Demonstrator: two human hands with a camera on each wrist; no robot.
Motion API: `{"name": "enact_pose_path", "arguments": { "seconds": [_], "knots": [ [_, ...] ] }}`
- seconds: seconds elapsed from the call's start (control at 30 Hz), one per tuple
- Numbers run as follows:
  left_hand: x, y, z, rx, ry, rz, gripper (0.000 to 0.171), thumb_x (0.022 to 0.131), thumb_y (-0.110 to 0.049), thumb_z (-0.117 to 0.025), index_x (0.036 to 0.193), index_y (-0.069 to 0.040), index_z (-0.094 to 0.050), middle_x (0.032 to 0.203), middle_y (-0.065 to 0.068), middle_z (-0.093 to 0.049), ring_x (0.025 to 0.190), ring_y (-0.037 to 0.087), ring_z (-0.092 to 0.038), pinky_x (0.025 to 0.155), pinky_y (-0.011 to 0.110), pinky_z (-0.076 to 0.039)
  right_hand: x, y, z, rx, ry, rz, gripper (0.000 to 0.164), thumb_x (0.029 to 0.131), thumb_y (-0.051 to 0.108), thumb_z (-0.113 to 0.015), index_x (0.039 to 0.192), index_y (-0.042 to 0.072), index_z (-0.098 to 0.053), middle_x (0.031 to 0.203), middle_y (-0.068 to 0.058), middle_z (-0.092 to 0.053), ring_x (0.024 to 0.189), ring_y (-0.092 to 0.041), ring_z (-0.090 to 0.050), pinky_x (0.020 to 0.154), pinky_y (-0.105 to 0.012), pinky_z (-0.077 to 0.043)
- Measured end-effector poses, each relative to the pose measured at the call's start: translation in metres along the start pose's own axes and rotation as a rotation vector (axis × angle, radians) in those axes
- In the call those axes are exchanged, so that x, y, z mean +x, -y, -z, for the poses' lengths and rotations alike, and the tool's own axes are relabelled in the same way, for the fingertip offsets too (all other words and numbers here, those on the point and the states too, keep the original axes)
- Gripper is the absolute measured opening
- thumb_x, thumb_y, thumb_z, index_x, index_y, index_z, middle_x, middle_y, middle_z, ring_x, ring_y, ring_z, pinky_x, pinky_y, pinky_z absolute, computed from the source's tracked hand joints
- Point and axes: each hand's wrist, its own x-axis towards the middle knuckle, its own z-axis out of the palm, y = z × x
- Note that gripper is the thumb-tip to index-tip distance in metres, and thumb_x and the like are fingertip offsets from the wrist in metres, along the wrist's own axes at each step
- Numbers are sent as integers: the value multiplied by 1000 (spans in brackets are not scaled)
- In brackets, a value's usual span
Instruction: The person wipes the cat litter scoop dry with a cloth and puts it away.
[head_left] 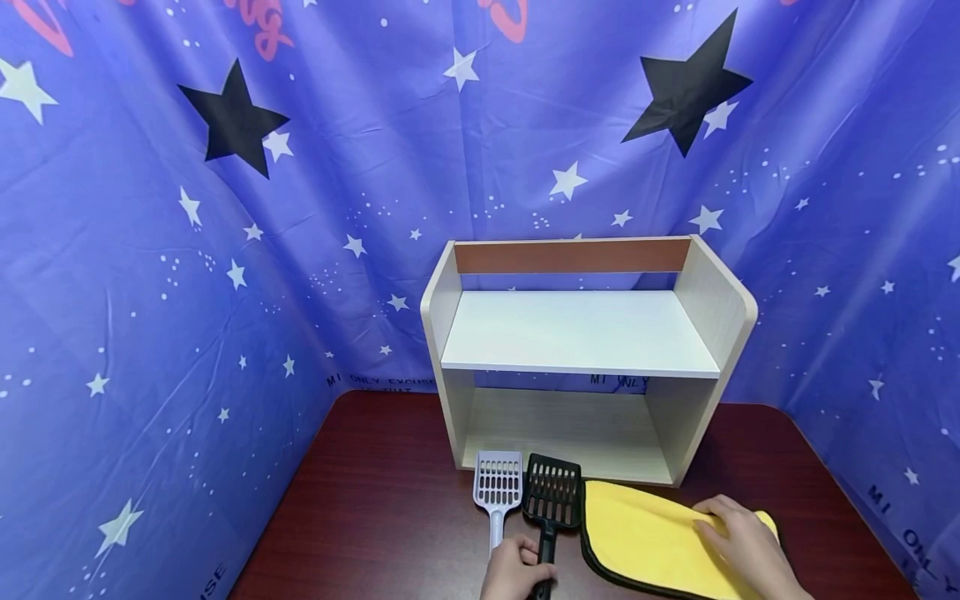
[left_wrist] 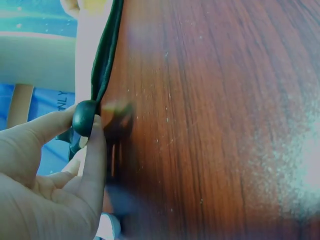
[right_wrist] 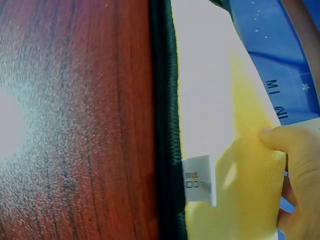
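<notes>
A black slotted litter scoop (head_left: pixel 552 489) lies head-away on the table, and my left hand (head_left: pixel 516 568) pinches its handle (left_wrist: pixel 86 117) between thumb and fingers. Just left of it is a light grey litter scoop (head_left: pixel 498 479), its handle partly hidden behind that hand. On the right lies a yellow cloth (head_left: pixel 637 533) with a black border, folded over. My right hand (head_left: pixel 744 542) holds the cloth at its far folded edge, thumb on top and fingers behind. A white label (right_wrist: pixel 198 180) shows near the border in the right wrist view.
A two-level wooden shelf unit (head_left: pixel 577 367) with a white upper board stands behind the scoops and cloth. The dark red table (head_left: pixel 360 500) reaches to a blue star-printed curtain (head_left: pixel 360 167) at the back and sides.
</notes>
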Motion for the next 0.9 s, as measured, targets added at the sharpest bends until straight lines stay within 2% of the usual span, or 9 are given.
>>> {"name": "enact_pose_path", "arguments": {
  "seconds": [0.23, 0.43, 0.67, 0.9],
  "knots": [
    [-1, -2, 6, -52, 18, 13, 22, 69, -11, -80, 80, -5, -61, 61, -6, -59, 56, 6, -53, 52, 20, -44, 3, 2, 8, 38, 35, -21, 21, 70, 15, -81, 79, 27, -66, 77, 13, -66, 68, -1, -58, 57, -28, -47],
    [-3, -5, 9, -96, 20, 9, 24, 70, -11, -79, 83, -3, -60, 64, -4, -63, 55, 7, -54, 48, 22, -46, 1, 4, 14, 51, 44, -47, 19, 72, 21, -81, 79, 31, -66, 77, 16, -65, 71, -3, -60, 60, -27, -48],
    [-5, -6, 14, -160, 29, -4, 24, 72, -10, -79, 87, -3, -61, 67, -2, -66, 54, 8, -56, 40, 23, -48, 1, 10, 22, 114, 77, -96, 17, 75, 26, -79, 79, 34, -64, 78, 20, -63, 72, 4, -55, 59, -18, -43],
    [-6, -11, 23, -201, 45, -21, 24, 73, -9, -77, 90, -1, -63, 69, -2, -65, 56, 8, -57, 42, 25, -50, 1, 21, 30, 197, 77, -76, 20, 75, 19, -79, 79, 32, -64, 76, 20, -62, 70, 6, -50, 59, -7, -32]
  ]
}}
